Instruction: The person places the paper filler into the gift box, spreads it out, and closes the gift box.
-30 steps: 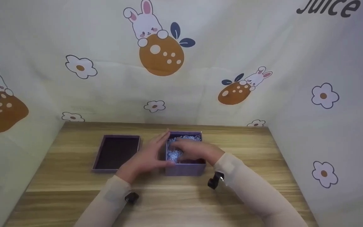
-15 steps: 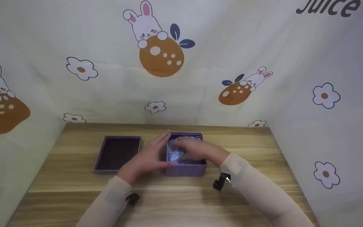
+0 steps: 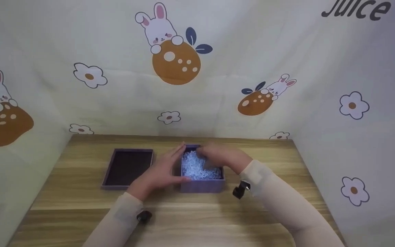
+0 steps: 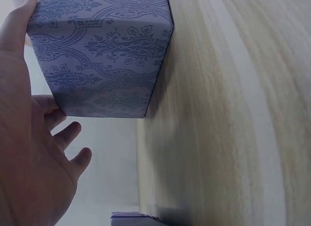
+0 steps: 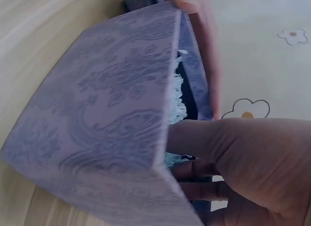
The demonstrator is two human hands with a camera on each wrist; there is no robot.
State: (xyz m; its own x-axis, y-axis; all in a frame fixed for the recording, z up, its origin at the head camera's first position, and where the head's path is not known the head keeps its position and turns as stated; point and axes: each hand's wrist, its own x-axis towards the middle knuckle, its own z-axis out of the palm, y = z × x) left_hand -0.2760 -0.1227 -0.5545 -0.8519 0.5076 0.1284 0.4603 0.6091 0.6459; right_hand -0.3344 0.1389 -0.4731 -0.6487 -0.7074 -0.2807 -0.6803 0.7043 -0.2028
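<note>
A purple patterned box (image 3: 202,187), its top uncovered, holds pale blue shredded paper (image 3: 194,168). My left hand (image 3: 159,173) braces the box from its left side, thumb at the near corner and fingers along the far one. In the left wrist view a few fingers of that hand are bent and free of the box (image 4: 107,65). My right hand (image 3: 221,156) reaches over the right wall into the box, at its back right part. In the right wrist view its thumb and fingers go in past the rim; their tips are hidden by the wall.
To the left of the box lies a matching lid (image 3: 129,168), its dark inside facing up. The wooden table (image 3: 183,226) is bounded by a curtain (image 3: 122,99) printed with rabbits, oranges and flowers. Black wrist cameras hang under both forearms.
My right hand has shifted back and to the right inside the box, so more of the shredded paper shows, now spread toward the front. My left hand stays at the box's left side.
</note>
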